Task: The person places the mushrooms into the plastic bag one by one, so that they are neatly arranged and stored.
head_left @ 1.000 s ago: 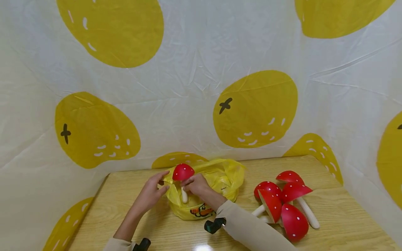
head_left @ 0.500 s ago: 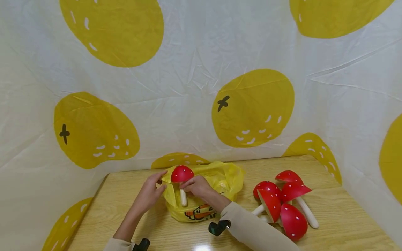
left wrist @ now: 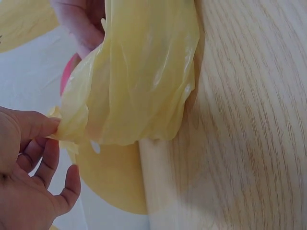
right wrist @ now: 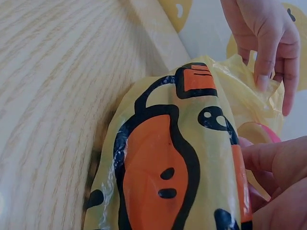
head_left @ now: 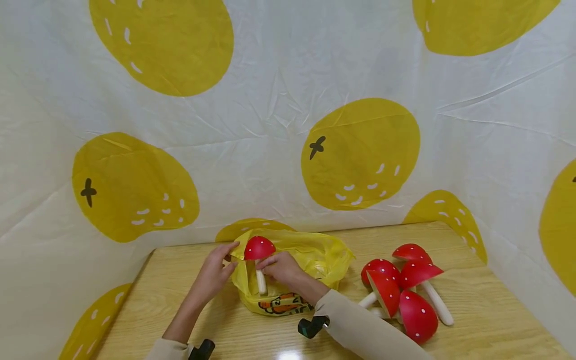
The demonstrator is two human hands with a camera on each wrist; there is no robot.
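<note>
A yellow plastic bag (head_left: 315,250) with an orange and black print sits on the wooden table. My left hand (head_left: 213,272) pinches the bag's left rim between thumb and finger, as the left wrist view (left wrist: 36,158) shows. At the bag's mouth, my right hand (head_left: 285,270) grips a toy mushroom (head_left: 260,248) by its pale stem. Its red cap with white dots points up. In the right wrist view, the bag's printed side (right wrist: 163,167) hides most of that mushroom.
Several more red-capped mushrooms (head_left: 418,317) lie heaped to the right of the bag on the wooden table (head_left: 171,280). A white cloth with yellow fruit shapes (head_left: 252,175) hangs behind the table and along its sides.
The mushroom in my right hand has shifted slightly left and stands a little more upright. The bag has turned a little, showing more of its print. My left hand keeps its pinch.
</note>
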